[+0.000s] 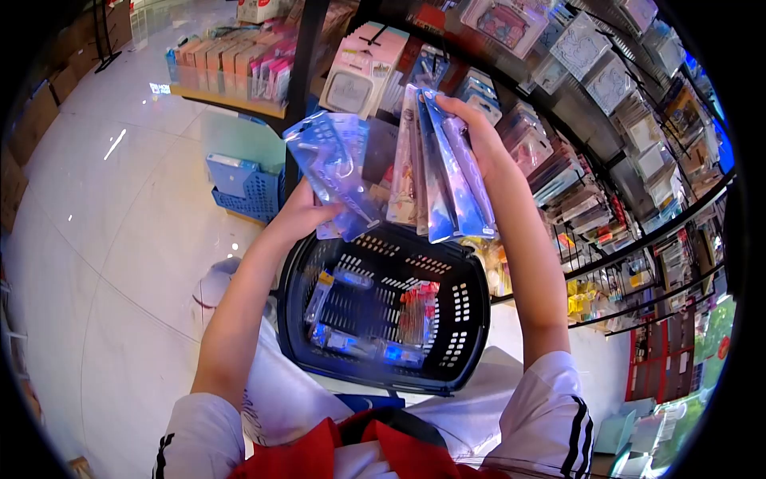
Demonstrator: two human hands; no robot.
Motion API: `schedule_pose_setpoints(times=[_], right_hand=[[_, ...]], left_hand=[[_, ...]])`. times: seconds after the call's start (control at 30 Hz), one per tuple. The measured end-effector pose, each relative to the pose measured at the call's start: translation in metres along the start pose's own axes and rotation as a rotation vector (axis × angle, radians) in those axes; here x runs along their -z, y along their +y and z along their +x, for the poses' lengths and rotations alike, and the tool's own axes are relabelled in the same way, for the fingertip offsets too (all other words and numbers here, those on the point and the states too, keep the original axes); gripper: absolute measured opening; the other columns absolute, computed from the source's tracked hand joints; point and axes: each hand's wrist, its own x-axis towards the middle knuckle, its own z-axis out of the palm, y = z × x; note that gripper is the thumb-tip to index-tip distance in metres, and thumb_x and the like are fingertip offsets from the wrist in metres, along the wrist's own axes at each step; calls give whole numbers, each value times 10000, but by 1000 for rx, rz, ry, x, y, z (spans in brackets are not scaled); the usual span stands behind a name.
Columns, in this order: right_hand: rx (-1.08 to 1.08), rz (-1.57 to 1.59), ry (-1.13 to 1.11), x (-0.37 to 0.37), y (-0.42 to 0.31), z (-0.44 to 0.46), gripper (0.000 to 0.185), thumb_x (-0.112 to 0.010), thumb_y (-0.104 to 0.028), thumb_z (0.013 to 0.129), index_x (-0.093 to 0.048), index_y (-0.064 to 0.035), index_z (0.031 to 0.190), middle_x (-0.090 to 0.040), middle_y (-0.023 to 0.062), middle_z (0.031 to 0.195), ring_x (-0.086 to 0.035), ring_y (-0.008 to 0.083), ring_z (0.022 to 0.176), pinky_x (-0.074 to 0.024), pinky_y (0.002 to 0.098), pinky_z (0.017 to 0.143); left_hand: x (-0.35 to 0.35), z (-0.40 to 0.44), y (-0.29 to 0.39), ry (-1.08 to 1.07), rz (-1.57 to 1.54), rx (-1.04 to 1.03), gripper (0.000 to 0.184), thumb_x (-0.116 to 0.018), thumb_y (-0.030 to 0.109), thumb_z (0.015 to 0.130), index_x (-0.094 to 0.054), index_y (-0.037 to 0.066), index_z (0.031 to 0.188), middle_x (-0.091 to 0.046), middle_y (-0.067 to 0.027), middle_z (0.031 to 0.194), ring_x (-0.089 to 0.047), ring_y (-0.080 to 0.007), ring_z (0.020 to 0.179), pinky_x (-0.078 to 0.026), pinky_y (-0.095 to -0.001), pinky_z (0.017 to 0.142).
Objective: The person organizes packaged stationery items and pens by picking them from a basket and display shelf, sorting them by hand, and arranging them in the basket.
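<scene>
My left hand (306,211) is closed round a couple of blue-purple blister packs (335,164), each with a slim pen-like item under clear plastic. They are tilted above the left rear of the basket. My right hand (477,136) grips the top of a blue card pack (456,180) in a row of hanging packs. Beside it hang pinkish, patterned packs (405,172). Below both hands stands a black shopping basket (383,382) between my knees. Inside it lie red-topped packs (416,313) and several clear and blue packages (343,342).
Racks of hanging packaged goods (570,172) curve along the right side. A shelf of pink and orange boxes (231,64) stands at the upper left, with a blue plastic basket (246,195) beneath it. Pale glossy floor tiles (112,263) stretch to the left.
</scene>
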Motion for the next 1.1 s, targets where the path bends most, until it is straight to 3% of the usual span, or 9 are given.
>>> schedule_pose_setpoints(times=[0.2, 0.33, 0.47, 0.57, 0.77, 0.9, 1.03, 1.07, 1.1], right_hand=[[-108, -15, 4, 12, 63, -15, 275, -584, -284, 763, -572, -17, 829, -615, 105, 707, -593, 219, 565, -507, 336, 566], [-109, 163, -26, 38, 122, -17, 229, -544, -237, 793, -560, -16, 845, -612, 118, 750, -594, 220, 597, -508, 344, 578], [-79, 200, 122, 56, 165, -21, 265, -570, -261, 769, -563, -14, 865, -607, 106, 764, -590, 213, 628, -491, 323, 598], [28, 88, 259, 55, 186, -23, 308, -599, -280, 750, -565, -3, 880, -599, 87, 789, -579, 185, 673, -464, 294, 631], [262, -111, 450, 37, 198, -26, 447, -602, -318, 760, -498, 43, 1002, -572, 102, 916, -551, 167, 804, -425, 289, 735], [447, -295, 318, 26, 183, -42, 472, -580, -303, 779, -440, 50, 1061, -557, 114, 963, -540, 183, 864, -414, 286, 776], [643, -929, 422, 24, 191, -66, 802, -659, -348, 667, -275, 66, 1237, -431, 226, 1162, -408, 365, 1091, -326, 408, 918], [595, -1035, 440, 21, 195, -76, 959, -680, -379, 627, -156, 69, 1294, -313, 261, 1253, -302, 427, 1158, -261, 447, 966], [581, -1009, 422, 20, 198, -81, 988, -696, -344, 617, -119, 75, 1300, -279, 276, 1268, -303, 413, 1171, -276, 423, 969]], left_hand=[[-31, -11, -33, -163, 29, 96, 558, -592, 3, 653, -379, 14, 1169, -510, -63, 1049, -494, -160, 971, -381, -276, 852], [-46, -25, -60, -202, -230, 286, 423, -549, 221, 732, -447, 53, 1107, -544, -67, 940, -530, -163, 863, -413, -254, 739], [-70, -40, -57, -254, -602, 495, 459, -513, 415, 817, -445, 90, 1135, -552, -72, 1025, -532, -158, 946, -422, -303, 805], [-84, -46, -69, -190, -471, 522, 555, -558, 394, 803, -342, 98, 1220, -520, -57, 1066, -519, -162, 988, -410, -324, 845], [-79, -43, -77, -219, -571, 564, 450, -568, 290, 800, -418, 56, 1153, -544, -98, 1030, -559, -202, 931, -452, -341, 817], [-80, -43, -77, -220, -854, 528, 432, -544, 332, 804, -453, 53, 1121, -560, -118, 1011, -559, -234, 936, -441, -370, 840], [-71, -38, -83, -275, -917, 421, 471, -564, 376, 779, -463, 66, 1119, -537, -109, 1066, -527, -222, 995, -406, -382, 879], [-70, -36, -89, -295, -931, 389, 483, -567, 389, 771, -467, 63, 1113, -535, -114, 1069, -526, -226, 997, -406, -383, 879], [-73, -35, -87, -316, -943, 356, 496, -571, 403, 764, -470, 60, 1108, -533, -120, 1072, -525, -230, 999, -407, -384, 879]])
